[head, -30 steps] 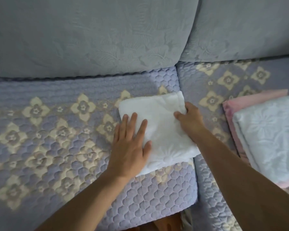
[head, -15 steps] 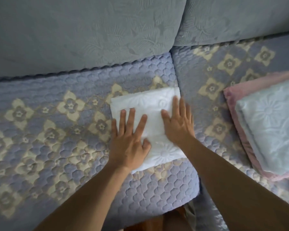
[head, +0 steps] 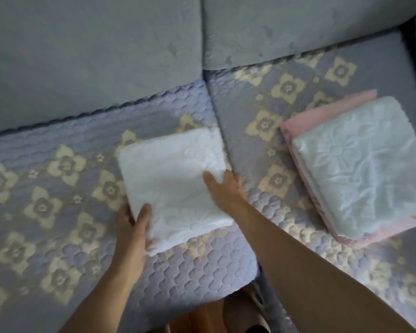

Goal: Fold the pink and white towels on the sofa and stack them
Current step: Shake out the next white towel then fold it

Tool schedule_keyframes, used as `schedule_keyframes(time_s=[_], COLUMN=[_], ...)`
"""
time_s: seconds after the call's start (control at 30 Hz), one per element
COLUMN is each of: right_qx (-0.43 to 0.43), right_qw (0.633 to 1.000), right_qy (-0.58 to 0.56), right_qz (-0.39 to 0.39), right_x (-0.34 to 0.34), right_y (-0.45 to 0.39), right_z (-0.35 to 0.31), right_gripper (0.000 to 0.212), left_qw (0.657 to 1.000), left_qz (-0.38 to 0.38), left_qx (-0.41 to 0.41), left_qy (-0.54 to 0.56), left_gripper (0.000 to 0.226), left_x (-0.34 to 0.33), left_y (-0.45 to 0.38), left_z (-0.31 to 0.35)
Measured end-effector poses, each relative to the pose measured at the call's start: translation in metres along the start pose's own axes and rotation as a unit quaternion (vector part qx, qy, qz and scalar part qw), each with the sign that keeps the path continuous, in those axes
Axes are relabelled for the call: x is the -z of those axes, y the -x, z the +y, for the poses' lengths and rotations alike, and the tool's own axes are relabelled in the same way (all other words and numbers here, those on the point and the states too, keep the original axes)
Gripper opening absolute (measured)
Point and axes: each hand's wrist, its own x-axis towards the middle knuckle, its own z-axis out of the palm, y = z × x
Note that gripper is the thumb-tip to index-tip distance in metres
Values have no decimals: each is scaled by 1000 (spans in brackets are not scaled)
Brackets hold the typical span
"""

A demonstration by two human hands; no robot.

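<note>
Folded white towel (head: 175, 186) at frame centre, left hand (head: 132, 227) and right hand (head: 223, 186) each pinching an opposite edge; pink-and-white stack (head: 360, 169) lies right of it, nearer the right hand.

A home living room: cushioned sofa (head: 94, 56) under a quilted floral cover (head: 58, 188).

Left hand (head: 132, 227) and right hand (head: 223, 186) both curl, thumbs up.
</note>
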Motion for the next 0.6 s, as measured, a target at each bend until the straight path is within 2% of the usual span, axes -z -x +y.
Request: schedule_keyframes(time_s=[0.07, 0.13, 0.2, 0.3, 0.4, 0.43, 0.53, 0.6], right_qx=[-12, -28, 2, 96, 125, 134, 180, 191], right_qw=[994, 965, 962, 986, 981, 977, 951, 930], right_qy=[-107, -236, -238, -138, -126, -127, -175, -226], right_qz=[-33, -107, -131, -19, 80, 111, 183, 217], right_x=[8, 27, 57, 134, 236, 270, 360, 393], right_y=[-4, 3, 21, 58, 105, 118, 148, 158], right_z=[1, 2, 7, 21, 49, 60, 92, 108], right_gripper=[83, 78, 75, 70, 84, 81, 43, 27], left_qw=[1000, 998, 991, 978, 965, 959, 948, 950], left_qz=[-28, -51, -109, -197, -257, -280, -310, -295], left_qx=[-3, 6, 36, 51, 22, 6, -35, -71], left_qy=[1, 43, 62, 39, 51, 54, 61, 68], left_gripper=[47, 44, 41, 50, 62, 66, 75, 68], left_x=[-7, -15, -26, -67, -142, -171, -257, -296], left_y=[18, 27, 40, 76, 116, 130, 169, 183], left_z=[-6, 1, 12, 36, 62, 70, 86, 105])
